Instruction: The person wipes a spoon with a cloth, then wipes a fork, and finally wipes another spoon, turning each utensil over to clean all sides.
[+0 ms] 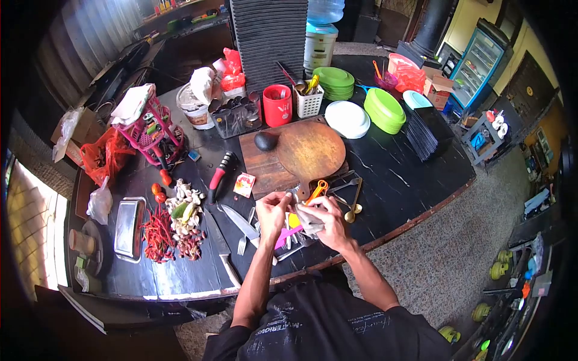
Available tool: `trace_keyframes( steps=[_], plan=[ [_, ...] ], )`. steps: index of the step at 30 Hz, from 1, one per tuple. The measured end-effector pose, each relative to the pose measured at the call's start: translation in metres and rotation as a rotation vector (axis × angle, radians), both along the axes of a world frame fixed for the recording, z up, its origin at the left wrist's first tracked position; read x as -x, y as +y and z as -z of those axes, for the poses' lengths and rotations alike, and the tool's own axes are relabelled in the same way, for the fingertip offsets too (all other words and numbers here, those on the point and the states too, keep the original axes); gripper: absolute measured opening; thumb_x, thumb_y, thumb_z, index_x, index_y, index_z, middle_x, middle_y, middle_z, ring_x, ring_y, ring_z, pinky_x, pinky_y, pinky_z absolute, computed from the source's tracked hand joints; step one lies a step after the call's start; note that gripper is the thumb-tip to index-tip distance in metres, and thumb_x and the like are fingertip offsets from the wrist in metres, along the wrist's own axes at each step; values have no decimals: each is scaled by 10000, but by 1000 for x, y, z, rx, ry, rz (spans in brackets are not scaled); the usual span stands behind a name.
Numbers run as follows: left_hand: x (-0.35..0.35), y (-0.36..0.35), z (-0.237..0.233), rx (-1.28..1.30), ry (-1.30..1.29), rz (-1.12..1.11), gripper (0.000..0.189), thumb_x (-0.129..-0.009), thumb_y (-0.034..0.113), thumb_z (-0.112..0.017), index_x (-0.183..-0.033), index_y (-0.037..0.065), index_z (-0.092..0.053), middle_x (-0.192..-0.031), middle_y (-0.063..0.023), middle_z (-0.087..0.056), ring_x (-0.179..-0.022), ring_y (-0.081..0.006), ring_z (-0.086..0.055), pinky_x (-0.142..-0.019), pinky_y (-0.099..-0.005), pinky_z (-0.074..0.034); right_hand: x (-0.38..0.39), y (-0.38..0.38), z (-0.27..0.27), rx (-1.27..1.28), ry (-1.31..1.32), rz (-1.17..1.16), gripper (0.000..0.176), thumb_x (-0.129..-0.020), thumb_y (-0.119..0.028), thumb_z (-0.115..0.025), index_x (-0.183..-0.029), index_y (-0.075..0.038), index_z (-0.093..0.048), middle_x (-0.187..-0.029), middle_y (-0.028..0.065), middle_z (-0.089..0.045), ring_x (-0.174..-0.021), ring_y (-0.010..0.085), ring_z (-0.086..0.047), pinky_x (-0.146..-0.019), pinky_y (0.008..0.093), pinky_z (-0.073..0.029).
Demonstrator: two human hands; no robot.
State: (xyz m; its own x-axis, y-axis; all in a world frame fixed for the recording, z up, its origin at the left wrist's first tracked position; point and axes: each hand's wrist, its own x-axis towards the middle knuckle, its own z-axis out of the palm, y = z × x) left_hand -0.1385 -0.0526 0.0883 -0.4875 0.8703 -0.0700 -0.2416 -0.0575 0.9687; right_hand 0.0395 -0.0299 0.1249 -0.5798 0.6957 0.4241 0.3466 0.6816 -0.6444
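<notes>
My left hand point(273, 212) is closed in a pinch near the table's front edge, on something I cannot make out, perhaps a small shiny metal piece. Beside it, my right hand point(328, 219) grips a greyish cloth point(309, 222). An orange handle point(318, 190) shows just beyond the fingers. Beneath the hands lies cutlery, partly hidden, with a pink handle point(285, 237) and a fork point(242, 245). Two knives, a nearer one point(220, 248) and another point(239, 224), lie left of my left forearm. Gold-coloured spoons point(355, 204) rest to the right.
A round wooden board point(313, 150) lies on a rectangular one point(259, 171). Chillies point(158, 236), garlic point(184, 207) and a metal tray point(129, 228) are left. A red container point(277, 107), white plates point(347, 119) and green plates point(384, 111) stand behind. The table edge point(415, 212) curves right.
</notes>
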Motion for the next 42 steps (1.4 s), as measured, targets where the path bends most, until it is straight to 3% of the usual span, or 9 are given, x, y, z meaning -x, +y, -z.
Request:
trace_keyframes(
  steps=[13,16,18,19,22,26,30,34,42],
  plan=[
    [12,-4,16,-15,-106,-29,107,-901,62,-687,-872,-41,-693,-746,-79,-683,-600,-133,-625,-578,-262,-535,-26,-10,4,-6,35,-213,463,-712,-34,-762,-1156,-162,-737,-1028,59,-644,-958,256,-600,-871,368,-498],
    [16,-6,17,-40,-98,-24,107,-909,68,-685,-880,-35,-694,-742,-79,-681,-606,-134,-627,-580,-267,-539,-27,-6,27,179,142,-303,401,-756,3,-740,-1140,-116,-739,-1036,62,-655,-971,221,-623,-867,337,-507],
    [17,-9,11,-55,-95,35,114,-917,70,-680,-875,-35,-692,-751,-73,-682,-617,-136,-636,-584,-274,-543,-18,-2,46,498,617,-235,337,-844,5,-699,-1176,-57,-708,-1052,34,-668,-929,142,-631,-823,278,-513],
    [14,-11,8,-72,-71,89,116,-921,67,-679,-875,-39,-688,-759,-69,-681,-627,-142,-646,-592,-281,-548,-14,-7,50,815,746,-122,298,-923,-28,-644,-1219,-12,-668,-1086,12,-676,-884,71,-609,-778,228,-503],
    [-3,-17,5,-121,47,139,90,-918,31,-673,-885,-52,-684,-768,-70,-683,-639,-143,-654,-602,-282,-553,3,-6,42,734,748,33,294,-965,-72,-610,-1253,-24,-647,-1108,7,-684,-881,44,-604,-757,198,-494],
    [-21,-21,10,-201,98,-44,65,-908,16,-683,-855,-21,-682,-792,-45,-686,-662,-103,-608,-606,-254,-501,23,-20,36,647,547,110,328,-896,-119,-722,-1189,13,-656,-1102,52,-696,-961,124,-647,-827,287,-527],
    [-21,-26,8,-208,70,-132,69,-906,20,-687,-849,-16,-670,-793,-44,-677,-660,-94,-586,-591,-252,-488,32,-25,41,547,481,167,356,-840,-160,-784,-1124,20,-667,-981,110,-718,-874,169,-684,-766,324,-541],
    [-10,-21,3,-227,-40,-247,58,-904,18,-684,-864,-13,-657,-759,-42,-652,-608,-99,-578,-543,-255,-481,35,-31,64,533,419,150,351,-819,-226,-794,-1040,26,-688,-920,135,-724,-824,222,-700,-739,359,-538],
    [20,0,14,-220,-76,-310,50,-909,25,-685,-882,-1,-652,-770,-48,-655,-603,-110,-591,-513,-278,-516,29,-26,63,590,306,90,317,-833,-234,-781,-1008,19,-703,-886,121,-720,-785,196,-686,-711,344,-528]
  ],
)
